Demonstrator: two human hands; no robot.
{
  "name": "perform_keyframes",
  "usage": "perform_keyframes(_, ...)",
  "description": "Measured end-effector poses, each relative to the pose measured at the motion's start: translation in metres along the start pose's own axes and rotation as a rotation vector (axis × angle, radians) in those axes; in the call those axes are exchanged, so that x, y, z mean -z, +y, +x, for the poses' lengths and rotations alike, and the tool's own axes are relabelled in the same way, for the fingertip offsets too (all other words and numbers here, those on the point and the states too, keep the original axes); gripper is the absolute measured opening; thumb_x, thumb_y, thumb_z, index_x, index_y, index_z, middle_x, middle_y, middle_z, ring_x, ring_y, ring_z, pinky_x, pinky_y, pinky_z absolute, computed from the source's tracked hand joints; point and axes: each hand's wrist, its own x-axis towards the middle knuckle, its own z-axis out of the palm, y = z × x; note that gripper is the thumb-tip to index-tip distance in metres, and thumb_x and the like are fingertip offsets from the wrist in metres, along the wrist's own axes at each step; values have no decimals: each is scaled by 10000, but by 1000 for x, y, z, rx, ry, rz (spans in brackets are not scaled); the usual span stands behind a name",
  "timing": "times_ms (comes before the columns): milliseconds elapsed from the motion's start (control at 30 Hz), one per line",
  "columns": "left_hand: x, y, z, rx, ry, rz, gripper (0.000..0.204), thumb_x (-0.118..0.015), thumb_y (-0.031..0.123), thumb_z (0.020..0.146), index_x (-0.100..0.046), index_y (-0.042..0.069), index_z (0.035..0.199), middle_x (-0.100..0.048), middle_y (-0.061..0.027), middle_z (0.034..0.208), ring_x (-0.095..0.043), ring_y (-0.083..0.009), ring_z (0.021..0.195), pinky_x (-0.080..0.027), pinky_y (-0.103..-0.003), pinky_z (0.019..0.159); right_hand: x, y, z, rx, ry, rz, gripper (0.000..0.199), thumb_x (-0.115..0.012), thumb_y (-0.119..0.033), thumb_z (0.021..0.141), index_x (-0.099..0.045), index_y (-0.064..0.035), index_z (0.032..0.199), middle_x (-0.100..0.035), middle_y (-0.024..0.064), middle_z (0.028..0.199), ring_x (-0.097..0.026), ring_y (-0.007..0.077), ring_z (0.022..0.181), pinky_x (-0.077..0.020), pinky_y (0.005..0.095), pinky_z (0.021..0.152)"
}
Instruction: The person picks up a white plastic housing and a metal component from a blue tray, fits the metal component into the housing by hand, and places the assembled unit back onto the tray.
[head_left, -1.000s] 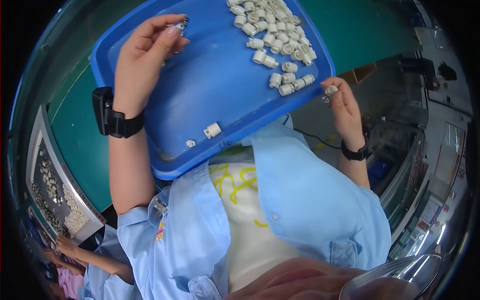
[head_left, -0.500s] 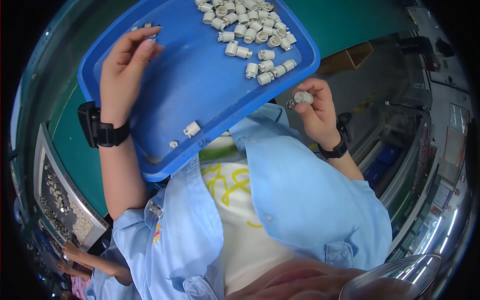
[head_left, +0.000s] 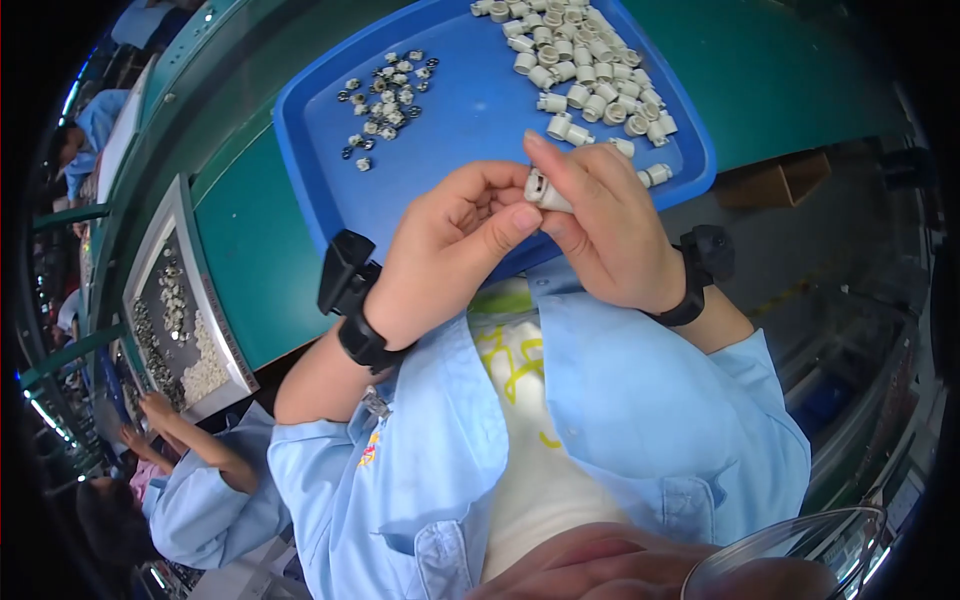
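Note:
A small white cylindrical socket (head_left: 550,194) with a dark slot in its end is between my two hands, over the near side of a blue tray (head_left: 465,115). My right hand (head_left: 618,228) closes round its body with thumb and fingers. The thumb and curled fingers of my left hand (head_left: 452,228) pinch at the slotted end. Whether a smaller part sits inside the left fingers is hidden. Many similar white sockets (head_left: 590,75) lie heaped at the tray's right side. Small white and dark metal pieces (head_left: 388,100) lie scattered at its left.
The tray stands on a green table (head_left: 235,250). A grey-framed shallow tray (head_left: 205,290) with sorted small parts is at the left, near a co-worker's hands and forearm (head_left: 200,440). An open cardboard box (head_left: 780,180) is beyond the table's right edge.
My left hand has come from the tray's left side to meet my right hand, which has moved inward with the socket. The view has shifted, showing the scattered small pieces.

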Motion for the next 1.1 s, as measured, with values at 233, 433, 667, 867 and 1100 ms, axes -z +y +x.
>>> perform_keyframes(233, -1, -11, 3, -49, 98, -154, 273, -532, 178, 889, -520, -23, 1074, -589, -50, 923, -549, -110, 857, -449, -237, 768, -9, 4, -2, -181, 83, 228, 445, -701, -235, 712, -573, -48, 1096, -512, 64, 835, -475, 216, 746, -393, 287, 676)
perform_keyframes(433, 4, -19, 2, 53, -161, -455, 332, -472, 272, 912, -523, -16, 1071, -580, -76, 965, -547, -143, 889, -429, -265, 816, -2, 8, 7, 37, 146, -23, 441, -716, -344, 669, -625, -89, 1017, -478, 47, 838, -451, 210, 779, -371, 293, 706)
perform_keyframes(667, -1, -25, 1, 108, -239, -575, 387, -421, 318, 925, -513, -25, 1081, -555, -101, 1031, -516, -183, 994, -390, -306, 887, -16, 20, 5, 112, 138, 17, 526, -687, -469, 641, -630, -85, 996, -481, 43, 844, -452, 221, 794, -364, 317, 720)
perform_keyframes(867, -1, -30, 1, 92, -357, -644, 409, -415, 323, 926, -496, -33, 1110, -538, -101, 1082, -496, -191, 1054, -377, -311, 914, -19, 24, 2, 178, 179, 18, 482, -708, -439, 648, -643, -61, 941, -489, 48, 809, -463, 236, 777, -374, 330, 689)
perform_keyframes(1100, -1, -37, -5, 170, -387, -706, 410, -407, 324, 929, -486, -26, 1127, -522, -99, 1118, -495, -187, 1055, -376, -307, 915, -18, 20, 6, 251, 208, 116, 415, -724, -351, 623, -648, -46, 895, -498, 55, 777, -461, 237, 719, -382, 331, 648)
